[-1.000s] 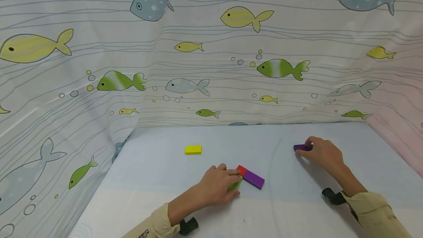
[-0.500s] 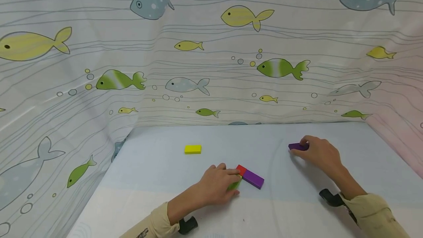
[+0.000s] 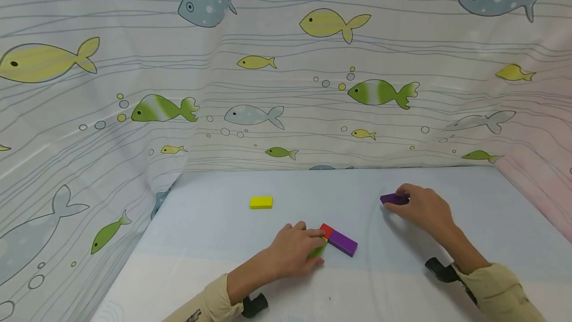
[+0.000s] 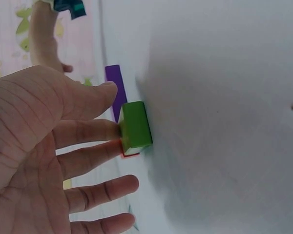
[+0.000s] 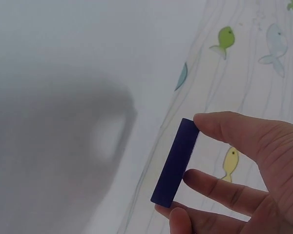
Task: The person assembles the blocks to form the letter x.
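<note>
My left hand [image 3: 292,252] rests over a green block [image 4: 136,126] on the table, its fairly straight fingers touching the green block and a red block [image 3: 327,231]. In the left wrist view, the thumb stands apart from the green block. A long purple block [image 3: 343,243] lies at an angle against the red one, and the hand partly covers the green one in the head view. Farther right, my right hand [image 3: 424,210] pinches a second purple block [image 5: 175,163] by its ends between thumb and fingers. Its shadow falls apart from it, so it appears raised off the table.
A yellow block [image 3: 261,202] lies alone toward the back left of the pale table [image 3: 214,242]. A fish-patterned curtain [image 3: 286,88] rises behind the table's far edge and along both sides.
My right hand has moved left with the purple block, toward the blocks at the middle. The left hand and the blocks around it have stayed in place.
</note>
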Action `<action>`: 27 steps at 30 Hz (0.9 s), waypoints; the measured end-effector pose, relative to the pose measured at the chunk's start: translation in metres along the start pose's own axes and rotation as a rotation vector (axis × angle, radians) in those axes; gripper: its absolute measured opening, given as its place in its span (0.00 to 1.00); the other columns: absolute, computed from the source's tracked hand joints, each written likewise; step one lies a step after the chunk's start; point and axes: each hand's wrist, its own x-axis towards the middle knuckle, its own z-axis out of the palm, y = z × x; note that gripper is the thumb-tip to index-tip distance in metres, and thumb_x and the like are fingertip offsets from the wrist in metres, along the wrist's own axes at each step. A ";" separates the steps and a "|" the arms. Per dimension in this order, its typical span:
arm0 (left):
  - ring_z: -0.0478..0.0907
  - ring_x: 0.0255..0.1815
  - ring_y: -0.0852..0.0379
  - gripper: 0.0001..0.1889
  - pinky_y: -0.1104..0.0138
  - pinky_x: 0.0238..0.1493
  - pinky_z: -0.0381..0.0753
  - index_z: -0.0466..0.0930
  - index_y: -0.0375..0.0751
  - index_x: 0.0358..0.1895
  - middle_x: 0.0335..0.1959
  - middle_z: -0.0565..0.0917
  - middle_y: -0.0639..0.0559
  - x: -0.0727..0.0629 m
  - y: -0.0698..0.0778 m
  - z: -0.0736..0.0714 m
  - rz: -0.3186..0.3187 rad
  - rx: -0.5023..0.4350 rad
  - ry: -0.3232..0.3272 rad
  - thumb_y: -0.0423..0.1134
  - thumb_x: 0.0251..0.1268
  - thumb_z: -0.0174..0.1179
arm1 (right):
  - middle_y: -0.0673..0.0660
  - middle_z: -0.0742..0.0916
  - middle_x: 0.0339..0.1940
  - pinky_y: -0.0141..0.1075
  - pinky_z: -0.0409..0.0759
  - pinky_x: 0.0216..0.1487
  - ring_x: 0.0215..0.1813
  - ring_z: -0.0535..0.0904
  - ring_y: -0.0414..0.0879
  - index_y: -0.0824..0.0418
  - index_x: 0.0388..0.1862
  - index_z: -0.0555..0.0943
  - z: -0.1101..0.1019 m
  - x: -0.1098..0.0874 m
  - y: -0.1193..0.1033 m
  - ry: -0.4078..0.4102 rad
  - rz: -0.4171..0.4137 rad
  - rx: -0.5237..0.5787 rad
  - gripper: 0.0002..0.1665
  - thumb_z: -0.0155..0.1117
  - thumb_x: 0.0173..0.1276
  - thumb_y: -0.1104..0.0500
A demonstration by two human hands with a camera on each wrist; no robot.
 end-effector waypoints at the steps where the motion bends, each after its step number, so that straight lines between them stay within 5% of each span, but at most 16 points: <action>1: 0.72 0.43 0.58 0.19 0.69 0.37 0.69 0.83 0.55 0.57 0.62 0.79 0.60 0.000 0.000 0.000 -0.001 -0.002 -0.001 0.54 0.64 0.64 | 0.61 0.86 0.37 0.40 0.71 0.29 0.37 0.77 0.54 0.65 0.47 0.83 0.000 0.000 -0.002 0.003 -0.003 0.001 0.30 0.72 0.58 0.43; 27: 0.72 0.45 0.58 0.20 0.66 0.41 0.73 0.82 0.56 0.58 0.62 0.78 0.60 0.000 0.001 -0.002 -0.011 0.005 -0.022 0.53 0.64 0.65 | 0.61 0.87 0.40 0.39 0.71 0.27 0.36 0.74 0.52 0.61 0.48 0.83 0.014 0.000 -0.030 0.006 -0.018 0.013 0.29 0.73 0.57 0.41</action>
